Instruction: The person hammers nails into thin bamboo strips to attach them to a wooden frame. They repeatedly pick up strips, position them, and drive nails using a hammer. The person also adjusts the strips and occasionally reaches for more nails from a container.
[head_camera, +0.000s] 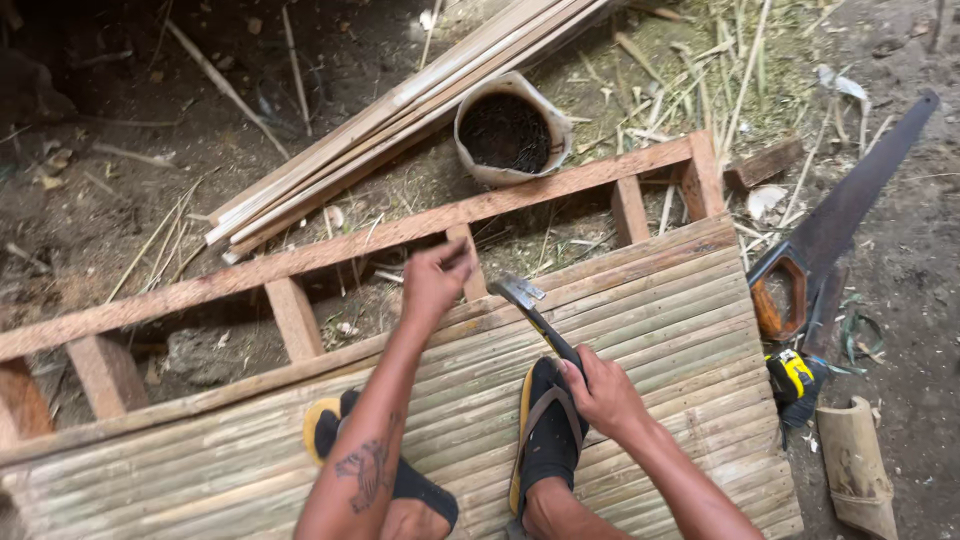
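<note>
Bamboo slats (640, 310) lie across the wooden frame (330, 245) under our sandalled feet. Our left hand (435, 282) pinches something too small to make out at the slats' upper edge, while our right hand (603, 393) is closed round the hammer (528, 305) handle. Short, square taps would suit, we judge. Beyond that edge the frame is open; a saw (830, 235) lies well right.

We see open gaps in wood frame (330, 248), room for hands there. Bucket (508, 130) and long sticks (400, 110) block far side. Saw (830, 235) and tape measure (795, 378) crowd right.
</note>
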